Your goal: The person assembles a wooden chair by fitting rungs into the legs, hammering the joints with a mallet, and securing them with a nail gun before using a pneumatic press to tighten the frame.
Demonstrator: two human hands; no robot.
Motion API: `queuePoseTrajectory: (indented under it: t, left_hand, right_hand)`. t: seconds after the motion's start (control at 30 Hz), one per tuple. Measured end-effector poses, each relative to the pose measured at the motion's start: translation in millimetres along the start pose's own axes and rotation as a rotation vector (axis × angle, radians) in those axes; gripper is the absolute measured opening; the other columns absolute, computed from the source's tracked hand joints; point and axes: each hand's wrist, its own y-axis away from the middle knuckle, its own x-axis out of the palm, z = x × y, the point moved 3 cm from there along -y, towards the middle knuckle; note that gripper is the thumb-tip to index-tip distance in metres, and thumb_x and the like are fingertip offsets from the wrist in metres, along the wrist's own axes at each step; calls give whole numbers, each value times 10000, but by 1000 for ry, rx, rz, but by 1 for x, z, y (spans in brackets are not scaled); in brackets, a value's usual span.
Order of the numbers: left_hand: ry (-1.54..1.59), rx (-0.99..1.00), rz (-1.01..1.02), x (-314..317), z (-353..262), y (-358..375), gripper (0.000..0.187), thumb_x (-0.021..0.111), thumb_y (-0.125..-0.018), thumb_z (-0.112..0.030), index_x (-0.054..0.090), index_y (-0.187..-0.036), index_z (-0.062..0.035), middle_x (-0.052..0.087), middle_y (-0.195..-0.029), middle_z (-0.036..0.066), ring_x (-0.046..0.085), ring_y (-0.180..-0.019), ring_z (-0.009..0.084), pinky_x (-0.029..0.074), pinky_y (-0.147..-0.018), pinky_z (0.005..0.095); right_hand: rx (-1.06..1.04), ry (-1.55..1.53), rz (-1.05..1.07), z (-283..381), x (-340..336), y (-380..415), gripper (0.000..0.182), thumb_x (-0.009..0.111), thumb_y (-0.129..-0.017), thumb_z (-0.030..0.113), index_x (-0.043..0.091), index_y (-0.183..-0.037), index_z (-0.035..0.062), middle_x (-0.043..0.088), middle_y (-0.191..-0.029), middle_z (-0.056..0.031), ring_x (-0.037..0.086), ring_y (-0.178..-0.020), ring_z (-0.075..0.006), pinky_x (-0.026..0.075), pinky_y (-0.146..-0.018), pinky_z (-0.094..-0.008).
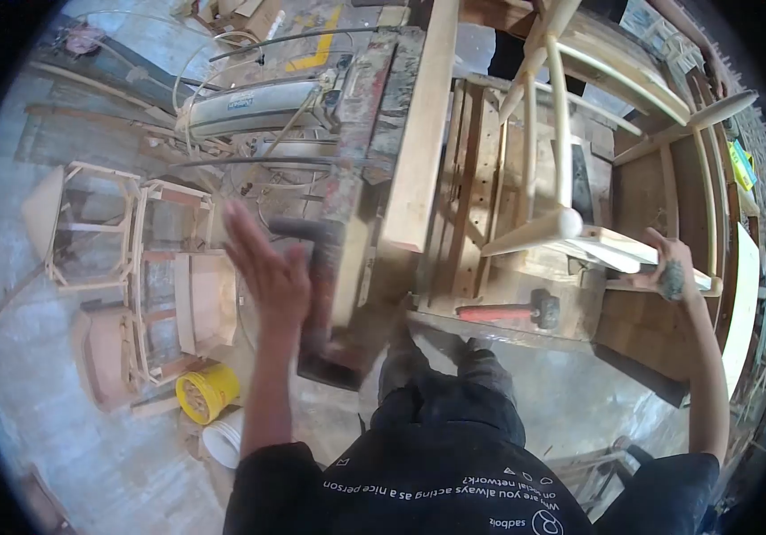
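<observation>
My left hand (269, 276) is raised over the left side of the bench, fingers stretched out and nothing in them. Just right of it is a dark metal bar handle (307, 230) on a paint-stained clamping machine (361, 134). A pale wooden chair frame (564, 134) with round legs and rails lies tipped on the bench at the right. My right hand (671, 270) is closed around a lower rail of this frame; a grey-green patch shows on the back of the hand. Between the hands, a mallet with a red handle (496, 312) rests on the bench's lower board.
Wooden seat frames (138, 267) stand on the floor at the left. A yellow bucket (207, 392) holding wood pieces sits near a white bucket (224, 439). A white cylinder (254, 109) with hoses lies behind the machine. A long light board (423, 134) runs along the bench.
</observation>
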Motion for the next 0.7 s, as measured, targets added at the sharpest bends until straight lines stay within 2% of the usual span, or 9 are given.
queuePoseTrajectory:
  t: [0.07, 0.1, 0.23, 0.3, 0.33, 0.4, 0.47, 0.57, 0.7]
  left_hand:
    - [-10, -53, -15, -18, 8, 2, 801, 429, -1047, -495, 169, -1584, 39, 201, -1639, 265, 148, -1540, 404, 86, -1247, 521]
    - [69, -70, -117, -28, 6, 13, 690, 473, -1058, -371, 249, -1561, 45, 274, -1608, 274, 234, -1510, 418, 167, -1235, 500]
    - [3, -224, -370, -54, -34, 93, 492, 482, -1042, -178, 405, -1465, 62, 427, -1502, 268, 397, -1402, 440, 300, -1171, 488]
    - [-102, -350, -437, -44, -57, 130, 426, 481, -1026, -116, 465, -1410, 66, 486, -1443, 265, 458, -1343, 448, 344, -1136, 497]
    - [-147, -296, -478, -39, -67, 136, 421, 489, -1015, -105, 475, -1400, 62, 487, -1437, 268, 459, -1338, 448, 343, -1133, 504]
    - [-238, -190, -559, -29, -80, 144, 412, 505, -992, -84, 494, -1381, 54, 489, -1424, 274, 460, -1328, 450, 340, -1126, 517]
    - [-212, -192, -597, -22, -81, 144, 431, 539, -963, -79, 502, -1374, 44, 479, -1429, 282, 444, -1342, 446, 330, -1125, 532]
    - [-199, -199, -608, -19, -80, 143, 438, 555, -959, -93, 502, -1371, 47, 472, -1434, 282, 438, -1343, 446, 327, -1123, 534]
    - [-229, -175, -567, -18, -84, 142, 443, 572, -968, -105, 496, -1376, 50, 465, -1440, 280, 441, -1335, 448, 328, -1120, 534]
  right_hand:
    - [13, 40, 12, 4, -2, 1, 616, 883, -559, 517, 629, -932, 98, 713, -813, -153, 701, -796, -385, 560, -735, -463]
    - [22, 60, 17, 4, -4, 1, 624, 886, -562, 519, 638, -949, 97, 717, -820, -154, 702, -806, -386, 564, -748, -462]
    - [-19, -5, -6, 7, -7, 1, 632, 868, -578, 528, 668, -990, 93, 713, -804, -167, 706, -816, -386, 568, -754, -470]
    - [-8, -11, 30, 4, -5, 1, 696, 873, -583, 517, 674, -1113, 111, 728, -865, -168, 704, -852, -389, 566, -770, -470]
    - [-2, -10, 47, 5, -6, 1, 734, 875, -586, 511, 677, -1174, 120, 735, -896, -168, 703, -870, -390, 565, -778, -470]
    - [-12, 6, 33, 7, -8, 2, 673, 874, -584, 480, 694, -1115, 108, 737, -904, -176, 711, -878, -380, 568, -791, -466]
    - [-10, 13, 38, 5, -5, 0, 650, 871, -581, 469, 702, -1093, 107, 737, -893, -174, 712, -874, -377, 569, -793, -465]
    - [-55, 1, -2, 1, 0, 0, 698, 843, -589, 597, 673, -1033, 86, 716, -832, -186, 710, -844, -382, 577, -774, -471]
    - [-62, -44, -5, 3, -2, 0, 677, 865, -572, 553, 673, -1025, 88, 723, -851, -179, 710, -856, -380, 575, -774, -474]
